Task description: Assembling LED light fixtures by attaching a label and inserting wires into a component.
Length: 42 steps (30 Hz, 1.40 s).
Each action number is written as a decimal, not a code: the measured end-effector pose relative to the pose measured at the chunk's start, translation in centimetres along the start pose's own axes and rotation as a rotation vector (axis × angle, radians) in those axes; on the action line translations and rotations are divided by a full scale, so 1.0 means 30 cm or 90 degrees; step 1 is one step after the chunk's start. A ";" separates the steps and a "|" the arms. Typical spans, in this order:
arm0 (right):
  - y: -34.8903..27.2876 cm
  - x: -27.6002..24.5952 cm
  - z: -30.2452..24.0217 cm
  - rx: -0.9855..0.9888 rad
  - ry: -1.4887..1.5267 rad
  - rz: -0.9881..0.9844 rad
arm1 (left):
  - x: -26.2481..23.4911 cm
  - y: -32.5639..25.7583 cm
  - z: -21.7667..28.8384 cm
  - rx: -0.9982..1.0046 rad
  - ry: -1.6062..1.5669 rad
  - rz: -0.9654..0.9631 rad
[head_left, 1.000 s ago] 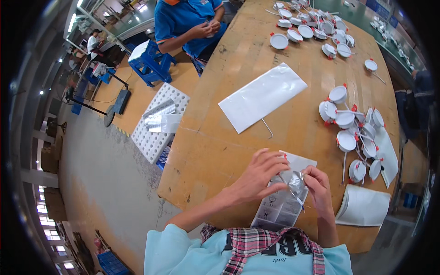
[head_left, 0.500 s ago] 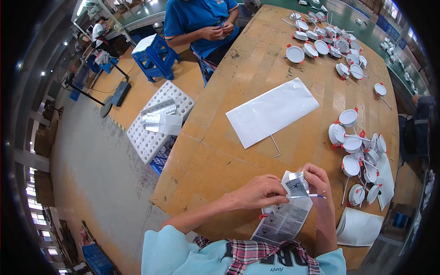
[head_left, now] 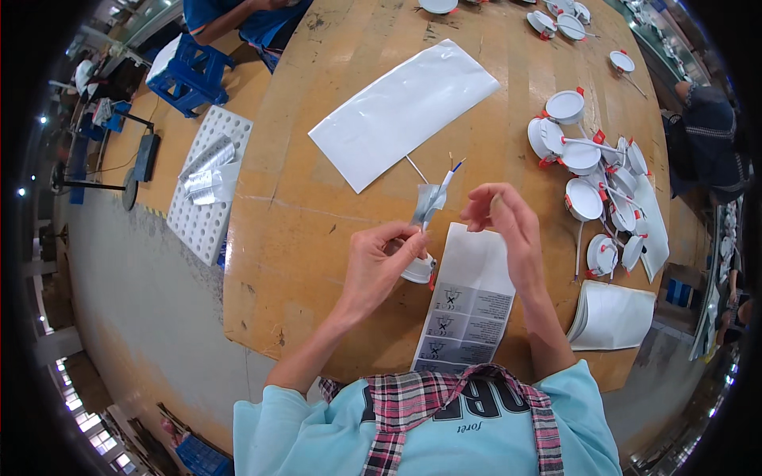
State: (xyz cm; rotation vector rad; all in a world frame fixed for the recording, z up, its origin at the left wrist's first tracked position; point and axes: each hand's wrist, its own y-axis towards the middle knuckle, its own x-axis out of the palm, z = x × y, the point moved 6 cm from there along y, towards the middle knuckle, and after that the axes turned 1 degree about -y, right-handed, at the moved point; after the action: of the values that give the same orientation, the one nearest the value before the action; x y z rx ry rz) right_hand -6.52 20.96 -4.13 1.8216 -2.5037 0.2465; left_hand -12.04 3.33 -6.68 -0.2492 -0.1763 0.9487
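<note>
My left hand (head_left: 382, 258) is closed in a pinch around the white cable of a downlight, close to a silver label (head_left: 427, 203) that hangs on the cable. Above the label, the cable's end (head_left: 449, 176) shows thin bare wires, one of them blue. The round white downlight (head_left: 418, 270) with a red clip sits under that hand, partly hidden by the fingers. My right hand (head_left: 512, 226) is held apart to the right, its fingers loosely curved and nothing visible in them. Between my forearms lies a sheet of silver labels (head_left: 470, 305), its far part bare backing.
A large white sheet (head_left: 403, 111) lies ahead, with a cable poking from under it. Several white downlights (head_left: 583, 198) are heaped at the right beside a folded stack of white sheets (head_left: 611, 316). A white perforated tray (head_left: 208, 230) stands left of the table; a blue stool (head_left: 186, 75) is beyond.
The silver label has come off the sheet and is now on the cable. My left hand has moved to the cable, and my right hand has drawn away from it. The view has shifted.
</note>
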 end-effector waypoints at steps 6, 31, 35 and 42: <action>-0.069 0.021 -0.064 -0.069 -0.103 0.024 | 0.027 -0.034 0.052 0.173 0.261 0.114; -0.091 0.051 -0.183 -0.379 -0.538 -0.010 | 0.079 0.042 0.109 0.005 -0.086 -0.134; -0.121 0.047 -0.193 -0.376 -0.515 -0.028 | 0.086 0.039 0.095 -0.015 -0.046 -0.193; -0.151 0.030 -0.213 -0.497 -0.548 -0.052 | 0.129 0.077 0.075 0.016 -0.017 -0.206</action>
State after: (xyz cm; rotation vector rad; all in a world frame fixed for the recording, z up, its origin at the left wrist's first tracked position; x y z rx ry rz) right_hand -2.93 19.71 2.75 1.8285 -2.2964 -1.5706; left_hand -12.20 8.09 -5.02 -0.1784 -0.2216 0.6326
